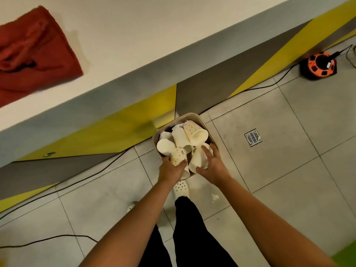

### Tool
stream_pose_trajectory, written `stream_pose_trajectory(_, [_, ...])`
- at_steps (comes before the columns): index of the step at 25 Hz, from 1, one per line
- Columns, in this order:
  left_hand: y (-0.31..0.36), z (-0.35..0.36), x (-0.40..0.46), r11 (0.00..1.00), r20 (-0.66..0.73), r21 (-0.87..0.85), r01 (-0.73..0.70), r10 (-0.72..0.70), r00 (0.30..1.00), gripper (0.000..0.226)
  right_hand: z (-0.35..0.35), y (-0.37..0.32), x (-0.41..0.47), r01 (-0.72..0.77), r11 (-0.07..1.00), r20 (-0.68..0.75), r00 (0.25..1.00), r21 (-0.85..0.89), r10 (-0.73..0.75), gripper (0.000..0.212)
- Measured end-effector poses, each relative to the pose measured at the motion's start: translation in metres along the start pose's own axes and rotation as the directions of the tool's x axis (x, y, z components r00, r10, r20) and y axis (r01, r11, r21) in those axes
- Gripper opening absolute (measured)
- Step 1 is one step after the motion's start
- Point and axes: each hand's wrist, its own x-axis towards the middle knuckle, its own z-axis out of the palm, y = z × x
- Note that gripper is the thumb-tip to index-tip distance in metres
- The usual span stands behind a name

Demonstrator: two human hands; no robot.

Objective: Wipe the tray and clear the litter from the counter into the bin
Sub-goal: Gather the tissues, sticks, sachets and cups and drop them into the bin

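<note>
The person is standing over a small bin (206, 123) that is sitting on the tiled floor (289, 170), close against the grey and yellow front of the counter (134, 35). The bin is holding a heap of paper cups (181, 137), some plain white and some dotted, lying on their sides and rising above its rim. Both hands are reaching down at the near edge of the bin. The left hand (171, 168) is curling its fingers round a dotted cup (178, 156), which is sitting over the bin's near left rim, touching the pile. The right hand (211, 164) is lying with its fingers fairly straight against a white cup (197, 158) at the near right of the pile, thumb pointing down beneath it; whether it is gripping or only pressing the cup is not clear. The two hands are just beside each other with these two cups between them. A red cloth (34, 54) is lying crumpled on the white countertop, well apart from the hands, up at the far left. A scrap of white litter (214, 197) is lying on the floor below the right forearm. An orange cable reel (318, 65) is sitting on the floor at the far right.
</note>
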Motion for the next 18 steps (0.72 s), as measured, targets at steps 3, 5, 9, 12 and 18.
stream_pose_trajectory(3, [0.000, 0.011, 0.005, 0.997, -0.057, -0.028, -0.076, 0.074, 0.996, 0.069, 0.006, 0.002, 0.005, -0.012, 1.000, 0.027, 1.000, -0.001, 0.012, 0.083])
stream_pose_trajectory(5, [-0.002, 0.016, 0.007, 0.996, -0.053, -0.002, -0.084, 0.084, 0.995, 0.074, 0.009, 0.002, 0.006, -0.010, 1.000, 0.034, 0.999, 0.001, 0.010, 0.079])
stream_pose_trajectory(9, [-0.010, 0.028, 0.005, 0.972, -0.037, 0.148, -0.183, 0.190, 0.981, 0.070, 0.007, 0.000, 0.009, 0.005, 1.000, 0.038, 0.999, -0.004, -0.005, 0.070])
stream_pose_trajectory(12, [-0.014, 0.033, 0.010, 0.961, -0.006, 0.142, -0.238, 0.241, 0.970, 0.067, 0.005, -0.001, 0.013, 0.006, 0.999, 0.041, 0.999, -0.041, -0.005, 0.063])
stream_pose_trajectory(18, [-0.013, 0.038, 0.022, 0.972, 0.016, 0.169, -0.165, 0.165, 0.986, 0.073, 0.011, -0.002, 0.023, -0.038, 0.993, 0.040, 0.998, -0.109, 0.042, 0.053])
